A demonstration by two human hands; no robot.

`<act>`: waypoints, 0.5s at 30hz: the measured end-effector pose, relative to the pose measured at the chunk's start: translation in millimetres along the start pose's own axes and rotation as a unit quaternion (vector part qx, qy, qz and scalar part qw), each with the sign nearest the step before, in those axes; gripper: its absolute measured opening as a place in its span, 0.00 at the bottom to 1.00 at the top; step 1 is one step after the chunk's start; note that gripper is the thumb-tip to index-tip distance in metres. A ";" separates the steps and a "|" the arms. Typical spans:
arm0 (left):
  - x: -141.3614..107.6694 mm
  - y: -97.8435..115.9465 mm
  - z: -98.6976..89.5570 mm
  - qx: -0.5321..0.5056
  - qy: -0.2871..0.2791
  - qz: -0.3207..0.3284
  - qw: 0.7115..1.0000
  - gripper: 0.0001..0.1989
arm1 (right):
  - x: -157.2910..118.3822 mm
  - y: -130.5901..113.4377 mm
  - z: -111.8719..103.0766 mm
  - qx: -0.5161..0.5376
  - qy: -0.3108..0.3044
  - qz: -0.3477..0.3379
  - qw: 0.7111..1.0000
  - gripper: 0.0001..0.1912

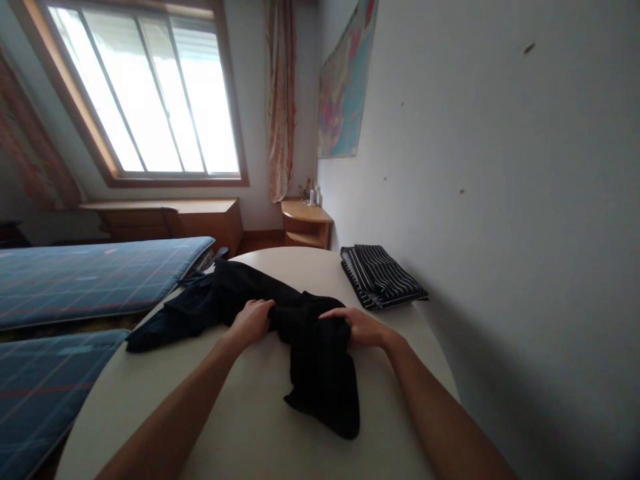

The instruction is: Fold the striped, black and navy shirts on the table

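A crumpled black garment (323, 373) lies across the round white table (250, 413), one length of it reaching toward me. My left hand (254, 320) is closed on its middle part, with the fingers curled into the fabric. On the right side, my right hand (357, 325) grips a bunched fold, its thumb and fingers partly hidden by the cloth. Dark navy cloth (175, 317) lies at the left end of the black fabric; I cannot tell whether it is a separate piece. The garment's exact kind does not show.
A folded black-and-white striped cloth (383, 277) rests at the table's right back edge, near the white wall (525, 267). Blue plaid padded surfaces (100, 273) stand to the left. Beyond the table are a corner shelf (306, 213) and a wooden desk (205, 213) below the window.
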State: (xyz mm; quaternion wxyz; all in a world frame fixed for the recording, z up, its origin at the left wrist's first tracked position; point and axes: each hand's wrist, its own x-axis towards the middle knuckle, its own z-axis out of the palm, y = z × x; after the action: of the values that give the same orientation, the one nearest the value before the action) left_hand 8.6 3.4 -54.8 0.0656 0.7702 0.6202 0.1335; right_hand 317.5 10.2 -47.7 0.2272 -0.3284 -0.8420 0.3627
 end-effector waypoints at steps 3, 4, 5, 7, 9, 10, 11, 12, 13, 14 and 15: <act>3.5 7.1 -5.0 -0.057 0.039 -0.001 0.998 0.22 | -1.3 -1.5 -4.1 0.072 0.027 0.004 0.997 0.23; 4.2 11.8 -7.9 -0.096 0.061 0.004 0.994 0.23 | -0.8 -2.6 -4.3 0.076 0.048 -0.006 0.996 0.24; 4.2 17.5 -11.3 -0.143 0.079 0.017 0.986 0.23 | 0.0 -4.0 -3.7 0.066 0.070 -0.019 0.995 0.25; 1.6 31.6 -19.0 -0.245 0.095 0.063 0.963 0.23 | 2.0 -8.2 -0.7 0.010 0.107 -0.050 0.993 0.32; -4.5 47.3 -26.4 -0.334 0.077 0.118 0.932 0.24 | 4.1 -13.1 3.8 -0.057 0.120 -0.083 0.988 0.46; -8.5 54.7 -29.6 -0.367 0.055 0.142 0.918 0.24 | 5.1 -15.5 6.1 -0.085 0.119 -0.097 0.984 0.50; -12.5 61.3 -32.5 -0.391 0.026 0.161 0.906 0.24 | 6.0 -17.8 8.0 -0.107 0.116 -0.110 0.981 0.51; -16.1 66.3 -35.1 -0.409 -0.010 0.176 0.896 0.23 | 6.7 -19.9 9.5 -0.123 0.110 -0.123 0.979 0.48; -18.7 69.4 -37.3 -0.422 -0.052 0.188 0.885 0.22 | 7.3 -21.8 10.5 -0.135 0.102 -0.133 0.977 0.42; -19.9 70.2 -39.3 -0.432 -0.094 0.197 0.875 0.20 | 7.7 -23.6 11.0 -0.144 0.092 -0.139 0.975 0.35; -19.6 68.3 -41.0 -0.441 -0.128 0.202 0.865 0.20 | 7.8 -25.3 11.1 -0.151 0.081 -0.139 0.975 0.28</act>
State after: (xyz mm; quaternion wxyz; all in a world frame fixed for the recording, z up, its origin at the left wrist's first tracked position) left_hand 57.1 -33.5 0.1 0.4487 0.7798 0.3133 0.3041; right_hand 295.5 -2.4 -34.3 0.2910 -0.2668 -0.9033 0.1679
